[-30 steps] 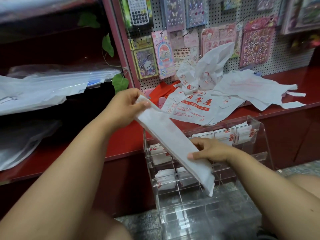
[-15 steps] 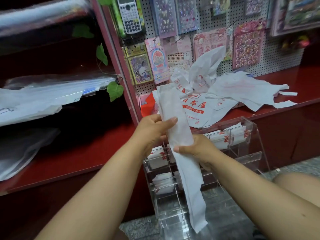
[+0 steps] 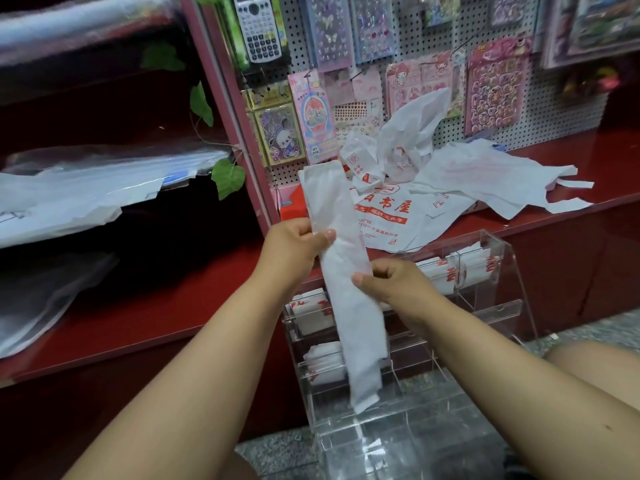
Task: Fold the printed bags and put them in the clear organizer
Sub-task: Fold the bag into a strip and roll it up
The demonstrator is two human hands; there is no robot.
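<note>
Two hands are holding one printed bag (image 3: 341, 271) that is folded into a long narrow strip and is standing nearly upright in the middle of the frame. The left hand (image 3: 294, 249) is pinching its left edge, thumb across the front; just below, the right hand (image 3: 389, 282) is gripping the right edge with curled fingers. The strip's lower end is hanging loose in front of the clear organizer (image 3: 498, 289), which is sitting at the lower centre against the red surface (image 3: 606, 161).

Several of the organizer's compartments are holding folded bags: the upper right ones are carrying white packets with red print (image 3: 460, 268), the upper left one (image 3: 310, 311) is holding more, and a middle-left compartment (image 3: 322, 363) is holding another small stack. The lowest compartments, at the bottom of the frame, are showing only clear acrylic.

Behind, on the red surface at the centre right, a heap of unfolded printed bags (image 3: 433, 188) is lying, red lettering facing up on one. A pegboard (image 3: 415, 36) above it is carrying sticker sheets and a packaged calculator (image 3: 259, 27). At the left of the frame, clear plastic sleeves (image 3: 86, 181) are lying on dark red shelves.
</note>
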